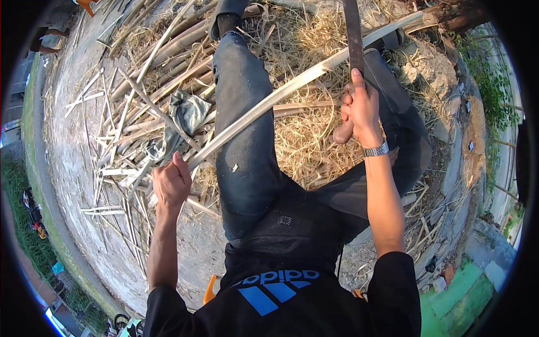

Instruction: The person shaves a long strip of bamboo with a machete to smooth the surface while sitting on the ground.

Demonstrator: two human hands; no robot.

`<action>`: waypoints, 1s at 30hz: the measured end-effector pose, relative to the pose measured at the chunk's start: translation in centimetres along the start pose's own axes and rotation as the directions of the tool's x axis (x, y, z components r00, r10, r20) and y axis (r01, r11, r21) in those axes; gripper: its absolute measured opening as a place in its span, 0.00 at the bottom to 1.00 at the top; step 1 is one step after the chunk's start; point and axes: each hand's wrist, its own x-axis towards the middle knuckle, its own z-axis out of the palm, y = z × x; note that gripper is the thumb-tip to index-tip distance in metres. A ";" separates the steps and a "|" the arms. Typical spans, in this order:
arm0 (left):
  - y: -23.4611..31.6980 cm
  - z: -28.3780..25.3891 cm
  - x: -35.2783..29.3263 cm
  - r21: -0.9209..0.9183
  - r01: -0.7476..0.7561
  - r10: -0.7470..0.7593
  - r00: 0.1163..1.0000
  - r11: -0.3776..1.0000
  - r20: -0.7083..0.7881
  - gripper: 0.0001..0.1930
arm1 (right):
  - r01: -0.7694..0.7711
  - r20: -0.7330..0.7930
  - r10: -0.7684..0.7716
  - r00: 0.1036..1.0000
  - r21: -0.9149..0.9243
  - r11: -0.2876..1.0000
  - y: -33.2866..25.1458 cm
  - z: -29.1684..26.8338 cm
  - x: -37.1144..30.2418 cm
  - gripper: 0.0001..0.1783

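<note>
A long pale bamboo strip [269,103] slants across my thighs, from lower left up to the far right. My left hand [172,181] is closed around its near end, thumb along the top. In my right hand [360,109] is a large knife, its handle end [343,132] showing below my fist. The knife's long dark blade [353,35] points away from me and crosses the strip, past the frame's upper edge. Whether the blade touches the strip I cannot tell. The strip's far end reaches a dark log [463,16].
Curly shavings [306,160] cover the ground between my legs. Bamboo poles and split pieces [163,73] lie in a heap at the left, with a grey-green cloth [190,112] on them. A rock [429,73] stands at the right. Parts of an orange seat [210,289] show beneath me.
</note>
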 end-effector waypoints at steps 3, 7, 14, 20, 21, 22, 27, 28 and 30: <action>5.1 1.8 2.9 0.089 -0.050 0.052 0.999 0.995 -0.015 0.28 | 0.011 0.252 0.006 0.968 -0.066 0.998 3.8 5.6 -5.8 0.27; 0.7 1.1 0.2 0.037 -0.004 0.005 1.000 0.999 -0.029 0.28 | -0.048 0.236 0.059 0.970 -0.054 0.997 1.5 3.2 -4.9 0.25; 5.9 1.6 2.0 0.047 0.018 -0.018 1.000 0.999 -0.001 0.26 | -0.093 0.280 0.091 0.956 -0.005 0.996 3.5 6.2 -7.7 0.26; 5.5 -2.7 1.0 -0.003 0.016 -0.015 0.978 1.000 0.206 0.21 | -0.147 0.295 0.157 0.942 -0.056 0.988 3.0 5.7 -7.7 0.27; 4.5 -3.1 0.4 0.001 -0.048 0.047 0.982 0.999 0.180 0.20 | -0.044 0.294 0.073 0.953 -0.104 0.994 3.0 5.8 -7.4 0.27; 4.0 -4.2 -0.1 0.035 -0.024 0.016 0.975 0.999 0.223 0.19 | 0.002 0.288 0.039 0.957 -0.139 0.990 3.4 5.7 -7.0 0.26; 1.8 -6.0 -2.5 0.147 -0.029 -0.008 0.969 0.989 0.245 0.18 | 0.121 0.171 -0.085 0.982 -0.215 0.969 3.4 4.5 -4.0 0.25; 1.1 -5.4 -2.8 0.084 0.011 -0.029 0.977 0.996 0.212 0.22 | 0.010 0.145 0.001 0.989 -0.071 0.997 2.4 3.7 -3.0 0.26; 0.9 -3.9 -2.4 -0.080 0.071 -0.055 0.982 0.994 0.183 0.27 | -0.053 -0.045 0.054 0.998 0.021 0.998 1.1 2.2 -0.6 0.26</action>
